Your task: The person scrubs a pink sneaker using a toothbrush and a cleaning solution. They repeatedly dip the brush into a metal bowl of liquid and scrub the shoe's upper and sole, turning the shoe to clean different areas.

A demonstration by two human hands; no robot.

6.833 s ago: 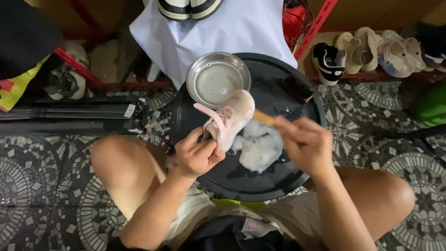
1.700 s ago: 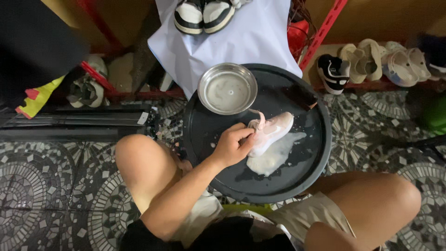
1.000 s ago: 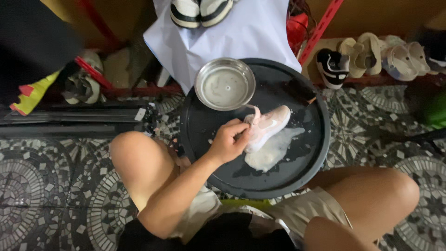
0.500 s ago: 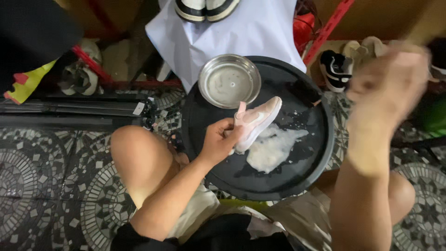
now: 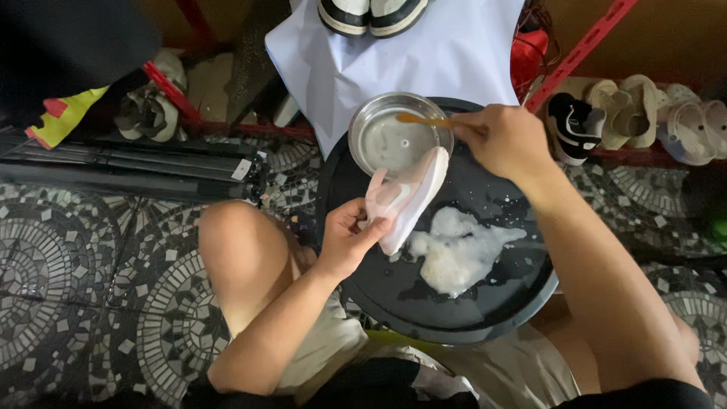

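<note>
Over the black tray (image 5: 454, 318), a pale shoe (image 5: 409, 197) is held closed in the left grip (image 5: 350, 241), its far side hidden. A brush (image 5: 424, 120), half covered, is now dipped into the metal bowl (image 5: 394, 136) by the closed right grip (image 5: 503, 140), which was raised before.

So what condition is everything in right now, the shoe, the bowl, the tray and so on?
Pink shoe: tilted on its side, gripped by the left hand.
Brush: held by the right hand, tip over the bowl.
Metal bowl: upright, holding cloudy liquid.
Black tray: wet, with a white foam puddle.
</note>
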